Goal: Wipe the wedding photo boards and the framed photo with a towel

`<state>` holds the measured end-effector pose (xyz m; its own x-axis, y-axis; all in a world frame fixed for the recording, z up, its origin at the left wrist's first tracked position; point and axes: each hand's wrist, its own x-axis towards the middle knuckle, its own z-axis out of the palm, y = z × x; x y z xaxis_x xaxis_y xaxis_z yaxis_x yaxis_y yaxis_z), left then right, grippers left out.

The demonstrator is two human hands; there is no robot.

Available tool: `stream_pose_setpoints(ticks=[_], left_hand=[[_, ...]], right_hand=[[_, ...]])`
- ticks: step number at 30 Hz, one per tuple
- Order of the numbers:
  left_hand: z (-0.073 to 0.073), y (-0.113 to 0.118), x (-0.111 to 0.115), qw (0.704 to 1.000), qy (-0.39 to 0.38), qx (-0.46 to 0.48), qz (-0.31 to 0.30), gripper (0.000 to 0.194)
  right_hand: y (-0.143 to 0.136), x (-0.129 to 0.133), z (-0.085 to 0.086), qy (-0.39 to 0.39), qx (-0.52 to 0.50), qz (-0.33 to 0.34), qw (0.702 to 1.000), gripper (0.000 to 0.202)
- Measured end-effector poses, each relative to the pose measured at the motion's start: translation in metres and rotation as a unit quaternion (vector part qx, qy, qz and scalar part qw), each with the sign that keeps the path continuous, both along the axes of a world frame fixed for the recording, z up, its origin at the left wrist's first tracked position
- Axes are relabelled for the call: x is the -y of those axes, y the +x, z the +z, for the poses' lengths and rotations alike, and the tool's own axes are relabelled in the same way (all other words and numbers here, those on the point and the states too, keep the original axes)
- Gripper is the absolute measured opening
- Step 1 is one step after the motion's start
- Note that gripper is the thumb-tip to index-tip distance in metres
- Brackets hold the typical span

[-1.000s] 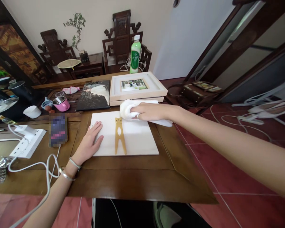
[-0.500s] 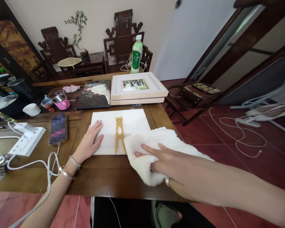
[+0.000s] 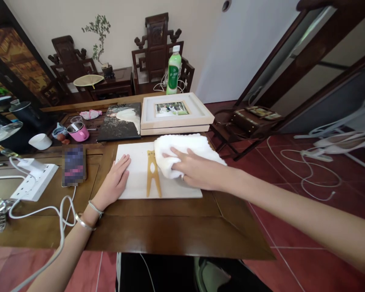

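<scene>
A flat white panel (image 3: pixel 136 186) lies on the wooden table in front of me. On its face sits a tan, cat-headed piece (image 3: pixel 152 177) with two long legs and an oval hole. My left hand (image 3: pixel 117 178) rests flat on the panel's left edge, fingers stretched out. My right hand (image 3: pixel 193 168) grips a fluffy white towel (image 3: pixel 185 142), bunched under the fingers and pressed on the panel's upper right part. The towel hides that corner and touches or overlaps the side of the cat piece near its head; which of the two I cannot tell.
Behind the panel are stacked framed pictures (image 3: pixel 176 119) and a dark photo board (image 3: pixel 118 121). A green bottle (image 3: pixel 173 73) stands farther back. To the left lie a phone (image 3: pixel 73 166), a white power strip (image 3: pixel 36 182) with cables, and a pink mug (image 3: pixel 79 132).
My right hand has moved the towel away from me, from the panel's lower right to its upper right, uncovering the cat piece's right leg. My left hand stays in place.
</scene>
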<state>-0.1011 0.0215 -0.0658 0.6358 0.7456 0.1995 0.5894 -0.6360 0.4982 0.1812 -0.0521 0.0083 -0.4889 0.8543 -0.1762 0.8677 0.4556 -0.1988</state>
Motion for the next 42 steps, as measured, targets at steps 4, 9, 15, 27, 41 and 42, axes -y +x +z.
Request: stream_pose_setpoints(ticks=[4,9,15,27,41,42], left_hand=[[0.0,0.0,0.0,1.0,0.001,-0.006,0.001,0.048],[0.001,0.001,0.001,1.0,0.004,-0.006,0.0,0.048],[0.0,0.0,0.0,1.0,0.008,-0.007,-0.001,0.048],[0.001,0.0,0.0,1.0,0.002,-0.003,-0.002,0.048],[-0.001,-0.001,-0.001,1.0,0.006,-0.011,-0.001,0.049],[-0.001,-0.001,-0.001,1.0,0.006,-0.012,-0.002,0.049]], right_hand=[[-0.02,0.047,0.009,-0.064,0.027,0.013,0.998,0.046],[-0.034,0.094,0.013,-0.134,0.007,0.017,0.991,0.039],[-0.029,0.075,0.016,-0.101,0.003,-0.002,0.995,0.049],[-0.047,-0.036,-0.012,0.047,-0.039,-0.105,0.993,0.042],[-0.08,0.076,-0.01,-0.048,-0.076,0.064,0.994,0.037],[-0.08,0.072,-0.009,-0.054,-0.07,0.061,0.994,0.039]])
